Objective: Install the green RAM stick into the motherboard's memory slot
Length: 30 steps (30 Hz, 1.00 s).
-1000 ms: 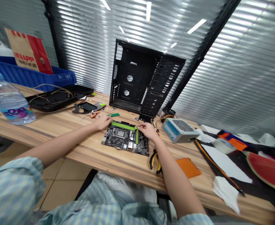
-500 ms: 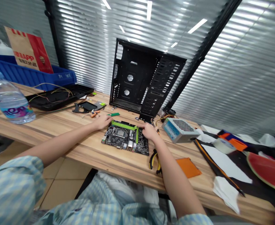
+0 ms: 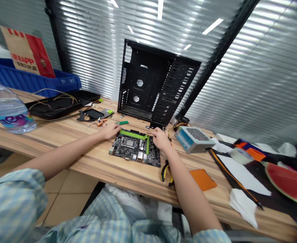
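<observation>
A black motherboard [image 3: 135, 148] with lime-green slots lies flat on the wooden table before me. My left hand [image 3: 111, 130] rests at its upper left corner, fingers stretched toward the end of the long slot. Just beyond those fingertips lies a green memory stick [image 3: 123, 123]; whether they touch it I cannot tell. At the upper right of the board is my right hand [image 3: 159, 137], fingers extended left near the slots' corner, nothing visible in them. Pliers [image 3: 164, 171] with yellow-black handles lie partly hidden beside my right forearm.
An open black computer case [image 3: 148, 84] stands behind the board. Right of it sits a power supply [image 3: 192, 138]; an orange sheet [image 3: 203, 179] lies nearer. On the left are a water bottle [image 3: 10, 109], a black panel [image 3: 52, 106] with wires and a blue bin [image 3: 29, 79].
The fingers of my right hand have lifted and spread slightly at the slots' corner. My left hand stays nearly in place, and the whole view has shifted a little.
</observation>
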{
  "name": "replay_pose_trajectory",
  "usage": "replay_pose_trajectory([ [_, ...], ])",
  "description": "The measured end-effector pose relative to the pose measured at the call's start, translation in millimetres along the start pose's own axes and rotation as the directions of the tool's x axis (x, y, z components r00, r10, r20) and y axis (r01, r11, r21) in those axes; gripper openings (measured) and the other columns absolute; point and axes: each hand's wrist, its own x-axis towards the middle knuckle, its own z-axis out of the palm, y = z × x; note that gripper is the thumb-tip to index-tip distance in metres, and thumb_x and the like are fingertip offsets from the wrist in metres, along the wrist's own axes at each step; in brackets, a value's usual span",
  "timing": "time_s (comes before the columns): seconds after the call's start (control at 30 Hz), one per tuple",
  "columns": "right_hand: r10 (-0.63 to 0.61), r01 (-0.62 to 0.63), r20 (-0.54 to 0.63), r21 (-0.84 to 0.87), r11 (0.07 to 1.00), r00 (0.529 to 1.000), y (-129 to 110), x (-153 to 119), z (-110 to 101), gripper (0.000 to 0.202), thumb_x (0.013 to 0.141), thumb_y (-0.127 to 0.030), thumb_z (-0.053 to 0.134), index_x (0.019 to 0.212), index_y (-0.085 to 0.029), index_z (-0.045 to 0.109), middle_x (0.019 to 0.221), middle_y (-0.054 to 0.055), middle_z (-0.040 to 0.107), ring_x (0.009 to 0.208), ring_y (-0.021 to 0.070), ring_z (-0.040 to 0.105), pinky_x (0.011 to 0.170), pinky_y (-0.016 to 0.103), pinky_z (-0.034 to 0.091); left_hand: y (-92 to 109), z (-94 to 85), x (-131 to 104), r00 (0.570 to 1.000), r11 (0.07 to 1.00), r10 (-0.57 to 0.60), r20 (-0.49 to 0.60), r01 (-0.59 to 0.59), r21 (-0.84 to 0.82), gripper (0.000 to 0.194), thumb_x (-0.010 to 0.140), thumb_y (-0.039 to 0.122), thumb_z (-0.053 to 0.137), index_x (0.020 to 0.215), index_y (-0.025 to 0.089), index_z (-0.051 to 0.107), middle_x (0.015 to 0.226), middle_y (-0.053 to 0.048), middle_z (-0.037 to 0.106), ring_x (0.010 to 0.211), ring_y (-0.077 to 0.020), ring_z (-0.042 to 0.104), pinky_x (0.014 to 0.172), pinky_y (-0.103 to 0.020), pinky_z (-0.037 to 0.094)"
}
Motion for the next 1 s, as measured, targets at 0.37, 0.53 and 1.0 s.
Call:
replay_pose_trajectory([
  [0.37,-0.007,0.008,0.094,-0.011,1.0,0.996,-6.8,1.1,-8.0,0.044,0.083,-0.011,0.04,0.108,-0.028,0.072,0.116,0.009,0.062,0.111,0.0238,0.053,0.091,0.039,0.029,0.0,0.5,1.3,1.0,1.0,0.014,-0.007,-0.014,0.014,0.05,0.091,0.049,0.027,0.092,0.019,0.066,0.1,-0.011,0.071,0.101,-0.0341,0.059,0.086,-0.045,0.037],
  [0.53,-0.048,0.051,0.088,-0.038,0.998,0.995,-5.7,1.1,-10.5,0.044,0.083,-0.01,0.04,0.104,-0.028,0.074,0.113,0.008,0.063,0.106,0.0225,0.055,0.091,0.04,0.03,1.5,-1.2,-0.7,1.0,1.0,0.014,-0.005,-0.014,0.014,0.05,0.091,0.049,0.027,0.098,0.019,0.066,0.105,-0.011,0.07,0.104,-0.0354,0.058,0.086,-0.046,0.037],
  [1.0,-0.152,0.151,0.019,0.012,0.988,0.988,-0.2,3.1,-5.4,0.037,0.081,-0.009,0.044,0.09,-0.024,0.077,0.102,0.004,0.065,0.094,0.0168,0.059,0.086,0.028,0.043,-4.9,1.3,1.7,0.999,0.999,0.032,-0.03,-0.032,0.017,0.051,0.091,0.052,0.029,0.096,0.019,0.068,0.1,-0.011,0.071,0.1,-0.0349,0.06,0.085,-0.044,0.039],
])
